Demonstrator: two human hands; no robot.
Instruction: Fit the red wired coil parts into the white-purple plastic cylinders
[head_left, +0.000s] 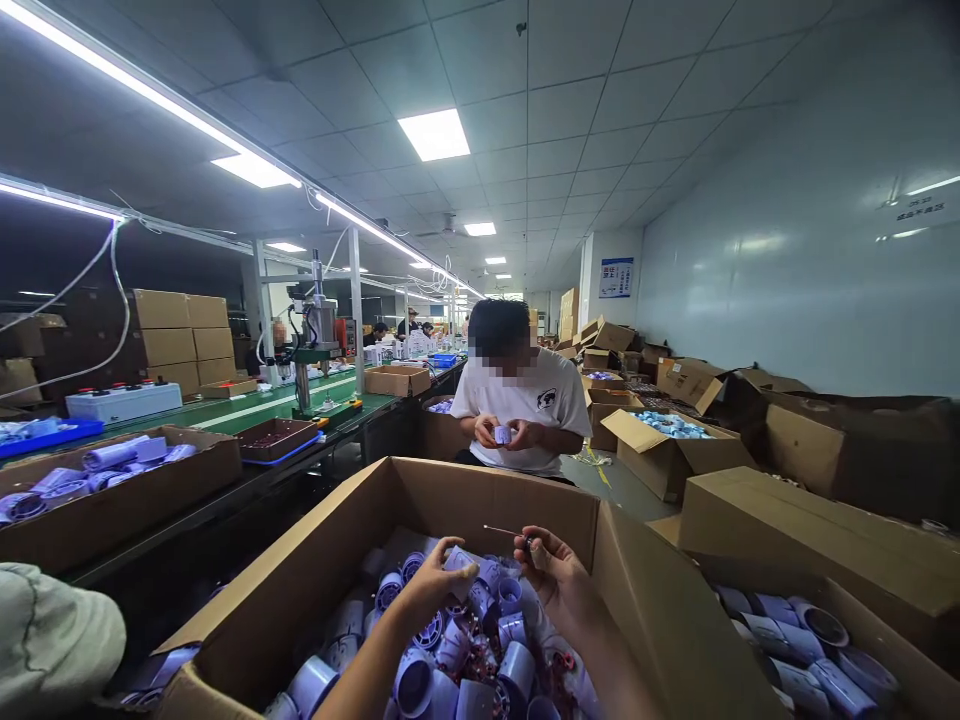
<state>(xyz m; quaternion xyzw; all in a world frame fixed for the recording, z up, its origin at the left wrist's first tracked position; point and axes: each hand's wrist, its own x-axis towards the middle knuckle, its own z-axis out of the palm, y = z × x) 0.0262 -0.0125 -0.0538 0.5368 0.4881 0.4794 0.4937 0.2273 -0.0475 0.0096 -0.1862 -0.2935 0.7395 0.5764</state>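
Observation:
Above the middle of a big cardboard box [480, 486], my left hand [437, 585] is closed around a pale purple plastic cup-like part [460, 567]. To its right, my right hand [551, 570] pinches a small tool [504, 530] with a dark handle and a thin shaft that points left toward the held part. The tool's tip is apart from the part. Below both hands lie many similar purple parts [413, 680], with small reddish pieces [480, 660] among them.
A seated person [517, 400] faces me beyond the box, holding a purple part. On the left, a green conveyor bench [255, 405] carries a press machine [316, 335] and an open box of parts [214, 460]. Another parts box [885, 640] stands at right.

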